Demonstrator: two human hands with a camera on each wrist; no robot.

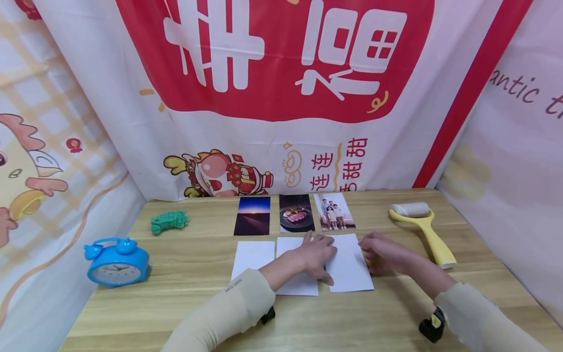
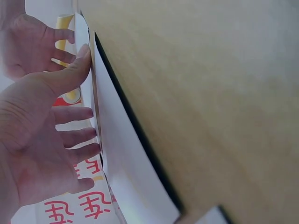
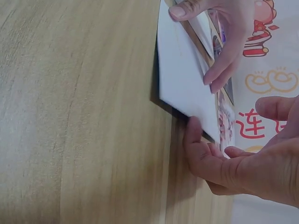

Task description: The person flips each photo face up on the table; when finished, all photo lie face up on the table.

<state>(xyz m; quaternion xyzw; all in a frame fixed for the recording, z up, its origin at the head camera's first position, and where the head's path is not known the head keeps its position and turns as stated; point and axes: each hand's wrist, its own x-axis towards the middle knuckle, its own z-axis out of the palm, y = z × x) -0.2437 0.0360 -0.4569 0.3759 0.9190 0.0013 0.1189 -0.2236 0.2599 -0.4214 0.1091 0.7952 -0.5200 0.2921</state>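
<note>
Three white cards lie in a row on the wooden table: a left card, a middle card and a right card. My left hand has its fingers spread over the gap between the middle and right cards, thumb and fingertips touching the right card. In the left wrist view those fingers look straight. My right hand touches the right card's outer edge with a fingertip, its thumb held apart. Behind the cards lie a sunset photo, a food photo and a family photo.
On the left sit a bundle of green cord and a blue alarm clock. A lint roller with a yellow handle lies at the right. Printed cloth hangs behind the table and along both sides.
</note>
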